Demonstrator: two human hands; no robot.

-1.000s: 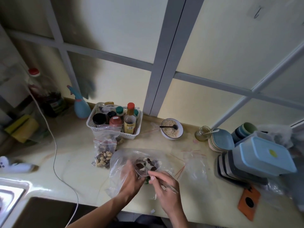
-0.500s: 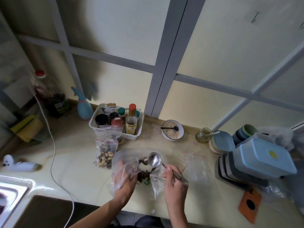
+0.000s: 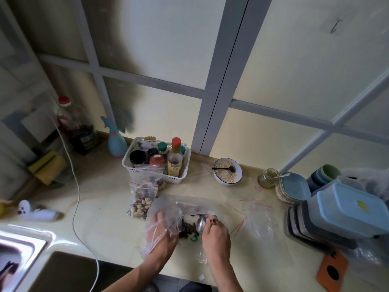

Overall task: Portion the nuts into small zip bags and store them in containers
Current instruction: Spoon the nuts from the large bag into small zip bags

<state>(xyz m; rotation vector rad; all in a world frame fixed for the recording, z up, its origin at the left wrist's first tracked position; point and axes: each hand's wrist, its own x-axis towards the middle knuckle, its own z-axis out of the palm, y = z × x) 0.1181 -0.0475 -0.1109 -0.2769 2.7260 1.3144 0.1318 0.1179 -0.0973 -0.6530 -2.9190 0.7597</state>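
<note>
Crowding your work area: filled zip bag (image 3: 143, 199) and white basket (image 3: 179, 175) behind; your right hand (image 3: 215, 232) is gripping the spoon (image 3: 201, 225), bowl tilting leftward into the large bag (image 3: 168, 209) your left hand (image 3: 162, 232) is clutching.

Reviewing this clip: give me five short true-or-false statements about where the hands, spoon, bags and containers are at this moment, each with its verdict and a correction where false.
1. The right hand holds a metal spoon at the mouth of the big plastic bag. True.
2. The left hand rests flat on the bare counter, away from any bag. False: it holds the big plastic bag.
3. A small zip bag of nuts lies in front of the white basket. True.
4. The bowl of oats has no utensil in it. False: a dark spoon sits in it.
5. The blue-lidded container stands left of the sink. False: it is stacked at the right end of the counter.
</note>
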